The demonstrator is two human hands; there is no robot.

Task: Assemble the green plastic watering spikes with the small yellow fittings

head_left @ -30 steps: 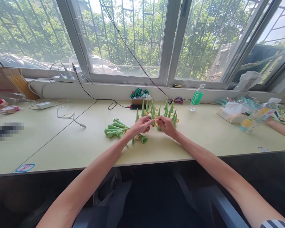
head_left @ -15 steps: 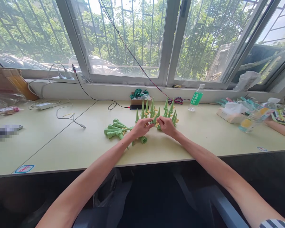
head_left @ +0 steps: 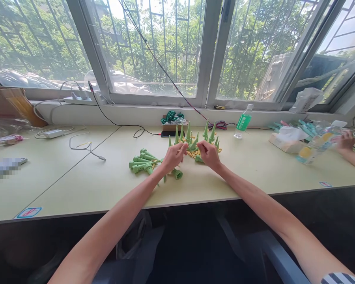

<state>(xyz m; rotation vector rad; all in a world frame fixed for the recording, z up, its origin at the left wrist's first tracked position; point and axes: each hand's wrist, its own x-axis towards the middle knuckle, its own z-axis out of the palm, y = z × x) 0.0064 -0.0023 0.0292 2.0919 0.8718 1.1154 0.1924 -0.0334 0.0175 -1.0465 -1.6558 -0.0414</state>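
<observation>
My left hand (head_left: 175, 155) is closed in a pinch above the table, over the near green parts. My right hand (head_left: 209, 155) is also pinched, a short gap to its right. Whatever either set of fingertips holds is too small or hidden to name. Between and just behind them a green plastic spike (head_left: 193, 144) leans to the right. Several more green spikes (head_left: 176, 135) stand upright behind my hands. Small yellow pieces (head_left: 193, 154) lie in a pile among them. To the left, hollow green spikes (head_left: 142, 160) lie heaped, and one lies open end forward (head_left: 178, 174).
At the back are a phone (head_left: 172, 134), a small box with green wrapping (head_left: 174, 118) and a bottle (head_left: 243, 122). Cables (head_left: 90, 146) lie left. A tissue box (head_left: 288, 140) and another bottle (head_left: 316, 146) stand right, near another person's hand (head_left: 346, 141).
My hands have moved slightly apart. The green spike that was at my left fingertips now leans behind and between them. The other person's hand at the right has risen.
</observation>
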